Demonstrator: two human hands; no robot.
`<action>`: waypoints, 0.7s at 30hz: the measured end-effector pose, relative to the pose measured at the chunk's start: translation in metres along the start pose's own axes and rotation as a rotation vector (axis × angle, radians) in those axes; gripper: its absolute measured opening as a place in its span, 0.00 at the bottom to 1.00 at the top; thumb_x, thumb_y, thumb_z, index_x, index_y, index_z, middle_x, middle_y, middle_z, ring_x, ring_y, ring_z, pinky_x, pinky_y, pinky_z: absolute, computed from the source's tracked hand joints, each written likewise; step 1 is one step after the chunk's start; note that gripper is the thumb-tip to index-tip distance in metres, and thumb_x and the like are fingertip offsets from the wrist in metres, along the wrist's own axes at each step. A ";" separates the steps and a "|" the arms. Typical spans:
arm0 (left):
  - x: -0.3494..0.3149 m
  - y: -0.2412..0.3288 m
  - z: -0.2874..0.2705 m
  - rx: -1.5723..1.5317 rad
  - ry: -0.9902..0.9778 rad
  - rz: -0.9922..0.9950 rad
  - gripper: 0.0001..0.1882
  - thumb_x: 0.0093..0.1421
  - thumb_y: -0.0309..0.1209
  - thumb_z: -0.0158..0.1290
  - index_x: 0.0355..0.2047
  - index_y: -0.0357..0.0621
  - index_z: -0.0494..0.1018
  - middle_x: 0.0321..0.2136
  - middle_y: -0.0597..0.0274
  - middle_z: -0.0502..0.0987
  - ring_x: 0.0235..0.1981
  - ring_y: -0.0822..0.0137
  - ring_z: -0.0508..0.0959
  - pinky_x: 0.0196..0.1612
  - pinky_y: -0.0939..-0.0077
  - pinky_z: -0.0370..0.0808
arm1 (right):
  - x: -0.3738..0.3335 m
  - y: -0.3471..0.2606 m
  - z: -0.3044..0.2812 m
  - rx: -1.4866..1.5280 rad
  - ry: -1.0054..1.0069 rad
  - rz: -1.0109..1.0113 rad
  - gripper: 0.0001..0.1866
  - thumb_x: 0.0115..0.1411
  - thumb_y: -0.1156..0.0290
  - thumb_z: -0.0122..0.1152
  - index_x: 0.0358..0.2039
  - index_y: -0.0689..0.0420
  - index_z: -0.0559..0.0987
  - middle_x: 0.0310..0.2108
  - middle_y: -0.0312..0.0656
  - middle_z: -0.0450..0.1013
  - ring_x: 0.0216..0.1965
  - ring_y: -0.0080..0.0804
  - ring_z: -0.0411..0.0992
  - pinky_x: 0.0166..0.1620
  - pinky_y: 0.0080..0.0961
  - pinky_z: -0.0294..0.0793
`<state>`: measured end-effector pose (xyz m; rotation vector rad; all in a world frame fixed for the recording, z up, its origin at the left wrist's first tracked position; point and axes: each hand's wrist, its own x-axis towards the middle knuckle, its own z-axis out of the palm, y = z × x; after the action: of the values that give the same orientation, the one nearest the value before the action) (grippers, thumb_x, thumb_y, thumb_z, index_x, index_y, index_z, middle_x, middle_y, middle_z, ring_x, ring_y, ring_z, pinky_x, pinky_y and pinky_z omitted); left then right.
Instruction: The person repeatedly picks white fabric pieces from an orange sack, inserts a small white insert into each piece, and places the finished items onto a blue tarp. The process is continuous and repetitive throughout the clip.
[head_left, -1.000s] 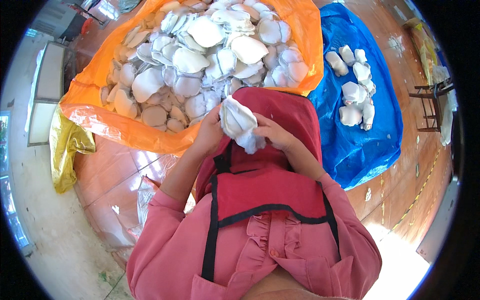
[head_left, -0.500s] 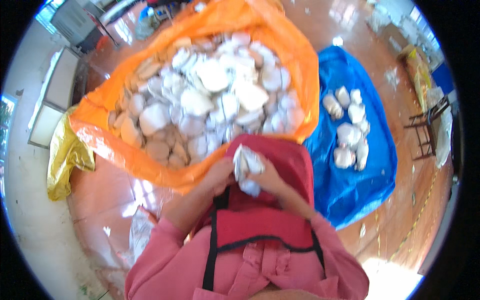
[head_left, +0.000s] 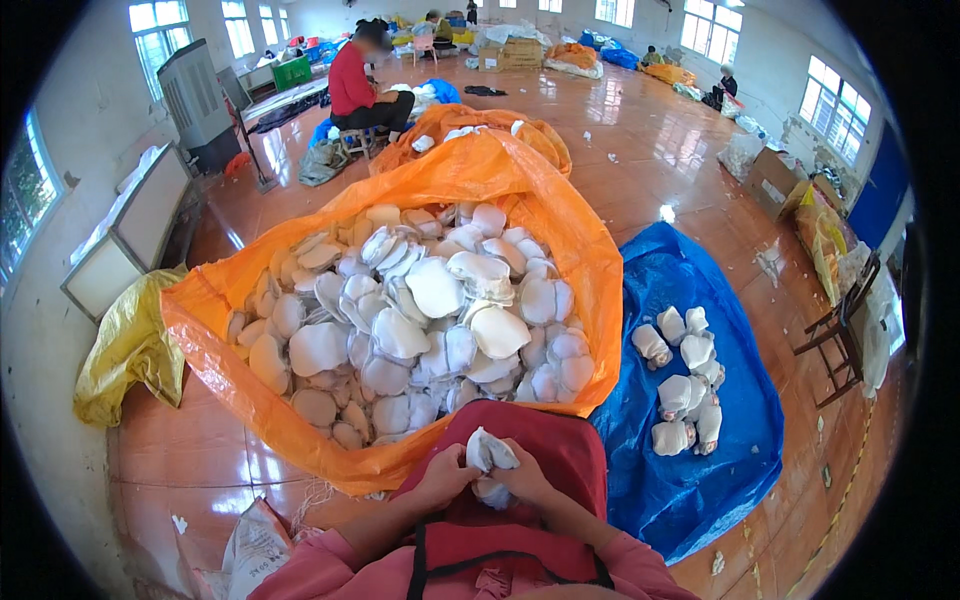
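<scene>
Yellow sack: at far left I see it (head_left: 130, 350) crumpled against the pale wall
Orange bag: I have it (head_left: 225, 370) wide open on the tiled floor, heaped with rounded white pads (head_left: 400, 335)
Co-worker: a person in a red top (head_left: 352, 85) sits on a low stool beyond the bag
Left hand: I see it (head_left: 445, 478) pinching the left edge of the piece between thumb and fingers
White piece: I find it (head_left: 490, 450) between both hands, folded, above the lap
Right hand: this one (head_left: 527, 480) pinches the right edge
Red apron: spread (head_left: 575, 440) under the hands
Blue sheet: on it (head_left: 650, 515) I see white bundles (head_left: 675, 395) lying clustered
Wooden chair: at far right (head_left: 848, 340), apart from the sheet
</scene>
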<state>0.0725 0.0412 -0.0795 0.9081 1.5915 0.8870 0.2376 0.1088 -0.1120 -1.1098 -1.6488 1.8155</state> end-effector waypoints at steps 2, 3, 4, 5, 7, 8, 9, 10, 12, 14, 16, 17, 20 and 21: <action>0.000 0.010 0.004 0.227 0.105 0.023 0.19 0.50 0.31 0.61 0.40 0.34 0.72 0.32 0.53 0.78 0.34 0.62 0.79 0.38 0.68 0.75 | -0.001 -0.015 0.008 -0.184 0.092 -0.039 0.19 0.52 0.81 0.62 0.45 0.54 0.75 0.39 0.37 0.75 0.43 0.26 0.73 0.49 0.28 0.72; 0.003 0.005 0.008 0.346 0.161 0.046 0.19 0.50 0.32 0.61 0.39 0.33 0.72 0.31 0.52 0.78 0.34 0.61 0.80 0.37 0.67 0.76 | 0.002 -0.010 0.010 -0.138 0.105 -0.051 0.18 0.52 0.81 0.62 0.44 0.54 0.75 0.39 0.37 0.75 0.43 0.26 0.73 0.48 0.27 0.72; 0.005 0.002 0.010 0.465 0.217 0.068 0.20 0.50 0.34 0.62 0.39 0.33 0.72 0.31 0.51 0.78 0.33 0.60 0.80 0.36 0.66 0.76 | 0.008 0.004 0.011 -0.091 0.116 -0.063 0.18 0.52 0.80 0.62 0.44 0.55 0.75 0.39 0.38 0.75 0.43 0.27 0.73 0.48 0.27 0.73; 0.008 0.002 0.011 0.454 0.214 0.082 0.20 0.50 0.35 0.62 0.39 0.33 0.71 0.31 0.50 0.79 0.33 0.60 0.80 0.36 0.66 0.76 | 0.013 0.021 0.012 -0.043 0.134 -0.074 0.18 0.52 0.80 0.63 0.44 0.55 0.75 0.39 0.38 0.75 0.42 0.27 0.73 0.48 0.27 0.73; 0.009 0.003 0.009 0.433 0.211 0.099 0.22 0.50 0.37 0.61 0.38 0.32 0.71 0.31 0.48 0.79 0.34 0.58 0.81 0.36 0.65 0.76 | 0.018 0.038 0.016 0.015 0.156 -0.175 0.18 0.52 0.80 0.63 0.44 0.55 0.75 0.39 0.39 0.75 0.42 0.30 0.74 0.46 0.28 0.73; 0.007 0.004 0.006 0.353 0.186 0.075 0.21 0.51 0.37 0.61 0.38 0.32 0.71 0.30 0.49 0.79 0.33 0.59 0.80 0.35 0.66 0.76 | 0.015 0.033 0.021 -0.034 0.185 -0.202 0.18 0.52 0.80 0.63 0.44 0.55 0.75 0.39 0.39 0.75 0.42 0.30 0.74 0.46 0.28 0.73; 0.004 0.007 0.004 0.272 0.161 0.052 0.20 0.52 0.37 0.60 0.38 0.32 0.72 0.30 0.51 0.79 0.32 0.60 0.80 0.35 0.67 0.76 | 0.012 0.029 0.023 -0.083 0.215 -0.228 0.18 0.52 0.79 0.64 0.44 0.55 0.75 0.39 0.40 0.75 0.41 0.30 0.74 0.46 0.28 0.73; 0.002 0.009 0.002 0.192 0.134 0.030 0.19 0.53 0.36 0.60 0.37 0.33 0.72 0.29 0.52 0.79 0.31 0.61 0.80 0.34 0.68 0.76 | 0.009 0.027 0.023 -0.078 0.228 -0.258 0.18 0.52 0.79 0.64 0.44 0.54 0.75 0.40 0.40 0.74 0.41 0.32 0.74 0.46 0.28 0.73; 0.005 0.007 -0.002 -0.216 0.042 -0.088 0.18 0.55 0.38 0.60 0.36 0.34 0.73 0.28 0.56 0.79 0.29 0.65 0.78 0.33 0.71 0.75 | 0.005 0.025 0.022 -0.103 0.247 -0.341 0.20 0.50 0.78 0.65 0.45 0.54 0.75 0.40 0.41 0.74 0.42 0.34 0.73 0.47 0.30 0.72; 0.009 0.000 -0.007 -0.462 -0.065 -0.196 0.17 0.58 0.40 0.59 0.35 0.36 0.74 0.28 0.60 0.78 0.27 0.68 0.77 0.33 0.74 0.75 | 0.004 0.027 0.020 -0.197 0.238 -0.452 0.22 0.47 0.75 0.67 0.45 0.54 0.75 0.41 0.42 0.72 0.44 0.39 0.72 0.48 0.33 0.71; 0.015 -0.010 -0.015 -0.543 -0.182 -0.292 0.16 0.60 0.42 0.58 0.33 0.39 0.75 0.27 0.63 0.77 0.26 0.72 0.75 0.33 0.78 0.74 | 0.002 0.028 0.017 -0.345 0.234 -0.556 0.24 0.45 0.71 0.69 0.45 0.53 0.75 0.42 0.42 0.71 0.45 0.42 0.70 0.49 0.35 0.69; 0.017 -0.014 -0.018 -0.535 -0.198 -0.319 0.16 0.60 0.42 0.59 0.33 0.40 0.75 0.27 0.64 0.77 0.26 0.73 0.75 0.33 0.78 0.74 | 0.002 0.022 0.016 -0.428 0.242 -0.602 0.25 0.44 0.69 0.70 0.45 0.53 0.75 0.42 0.42 0.71 0.45 0.43 0.70 0.49 0.36 0.67; 0.016 -0.012 -0.024 -0.503 -0.264 -0.385 0.14 0.60 0.40 0.59 0.33 0.42 0.75 0.28 0.64 0.77 0.28 0.73 0.75 0.34 0.79 0.74 | -0.004 -0.003 0.010 -0.566 0.193 -0.651 0.26 0.42 0.67 0.70 0.45 0.51 0.75 0.43 0.42 0.70 0.46 0.44 0.68 0.49 0.37 0.65; 0.011 0.001 -0.027 -0.489 -0.304 -0.397 0.12 0.60 0.38 0.58 0.33 0.42 0.75 0.29 0.64 0.77 0.29 0.72 0.75 0.35 0.79 0.74 | -0.005 -0.007 0.008 -0.593 0.167 -0.651 0.27 0.42 0.66 0.70 0.45 0.51 0.75 0.44 0.42 0.69 0.47 0.44 0.68 0.49 0.37 0.65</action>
<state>0.0440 0.0483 -0.0786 0.3414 1.1597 0.7615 0.2324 0.1016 -0.1039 -0.7578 -2.1720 0.8291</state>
